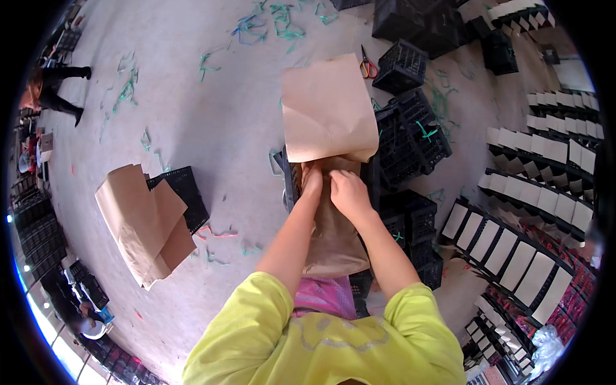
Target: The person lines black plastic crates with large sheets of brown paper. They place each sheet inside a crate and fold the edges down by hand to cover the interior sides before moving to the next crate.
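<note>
A black plastic crate (289, 183) stands right in front of me, lined with brown paper. One paper sheet (330, 106) lies spread over its far end, and more brown paper (339, 242) drapes over the near end toward my lap. My left hand (312, 179) reaches in at the crate's left side, its fingertips hidden among the paper folds. Beside it, my right hand (348, 192) has its fingers curled in and closed on the brown paper at the middle. What lies under the paper is hidden.
Scissors with orange handles (368, 66) lie past the crate. Black crates (410, 138) stack up on the right. At left, folded brown paper (144, 224) leans on another crate (186, 196). Green strap scraps (282, 22) litter the floor. Rows of paper-lined crates (507, 256) stand far right.
</note>
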`<action>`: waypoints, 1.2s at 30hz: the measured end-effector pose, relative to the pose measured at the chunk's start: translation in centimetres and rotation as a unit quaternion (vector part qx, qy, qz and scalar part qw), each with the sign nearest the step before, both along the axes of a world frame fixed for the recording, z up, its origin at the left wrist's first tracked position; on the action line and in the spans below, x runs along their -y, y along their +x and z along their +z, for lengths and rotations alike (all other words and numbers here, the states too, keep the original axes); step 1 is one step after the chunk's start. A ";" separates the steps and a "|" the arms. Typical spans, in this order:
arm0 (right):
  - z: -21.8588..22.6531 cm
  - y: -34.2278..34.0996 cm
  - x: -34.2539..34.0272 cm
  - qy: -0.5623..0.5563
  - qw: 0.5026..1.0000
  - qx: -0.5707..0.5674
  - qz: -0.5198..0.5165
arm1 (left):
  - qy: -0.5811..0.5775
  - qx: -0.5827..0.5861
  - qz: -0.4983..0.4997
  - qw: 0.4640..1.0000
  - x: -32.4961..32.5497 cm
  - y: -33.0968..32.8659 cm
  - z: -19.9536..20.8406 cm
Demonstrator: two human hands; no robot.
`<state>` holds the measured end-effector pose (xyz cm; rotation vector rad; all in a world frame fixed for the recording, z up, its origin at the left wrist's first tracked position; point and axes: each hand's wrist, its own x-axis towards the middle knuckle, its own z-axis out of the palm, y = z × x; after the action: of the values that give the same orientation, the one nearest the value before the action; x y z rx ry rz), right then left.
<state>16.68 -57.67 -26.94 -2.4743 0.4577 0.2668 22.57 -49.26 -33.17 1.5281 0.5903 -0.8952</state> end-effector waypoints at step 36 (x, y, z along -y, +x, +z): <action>3.5 5.2 7.8 -0.075 0.984 -0.121 0.106 | 0.226 0.444 -0.531 0.685 -3.3 7.2 6.5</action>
<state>21.90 -65.44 -23.46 -2.6534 0.3219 0.6464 29.81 -45.99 -26.65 2.5355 -1.0029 -0.6566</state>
